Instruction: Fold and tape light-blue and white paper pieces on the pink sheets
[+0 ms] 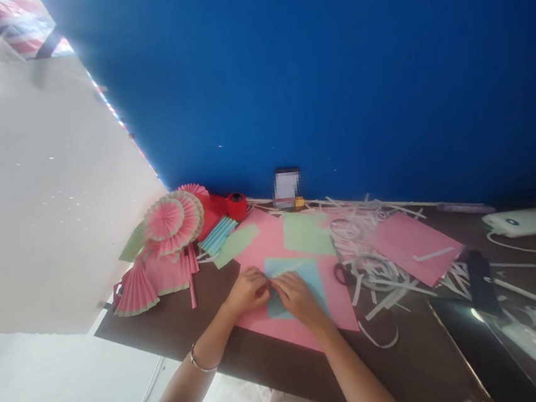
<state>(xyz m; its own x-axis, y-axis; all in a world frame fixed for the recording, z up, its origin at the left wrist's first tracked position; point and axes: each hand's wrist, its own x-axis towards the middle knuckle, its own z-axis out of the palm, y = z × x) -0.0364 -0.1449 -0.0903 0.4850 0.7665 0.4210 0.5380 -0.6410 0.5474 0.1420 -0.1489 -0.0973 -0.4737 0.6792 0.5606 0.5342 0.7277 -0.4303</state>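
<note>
My left hand [249, 289] and my right hand [296, 294] meet over the left part of a blue paper sheet [311, 281]. The fingers of both are pinched together, fingertips almost touching. What they hold between them is too small to make out. The blue sheet lies on a large pink sheet [342, 307]. Behind it is a light green sheet [306, 232], also on the pink one. A bracelet circles my left wrist.
Pleated pink fans [164, 223], a folded blue strip [218, 235] and a red tape roll [237, 206] are at the left. White paper strips [374, 273], scissors [343, 274], a pink sheet [417, 246], a white device [528, 222] and a dark tablet [481, 345] lie right.
</note>
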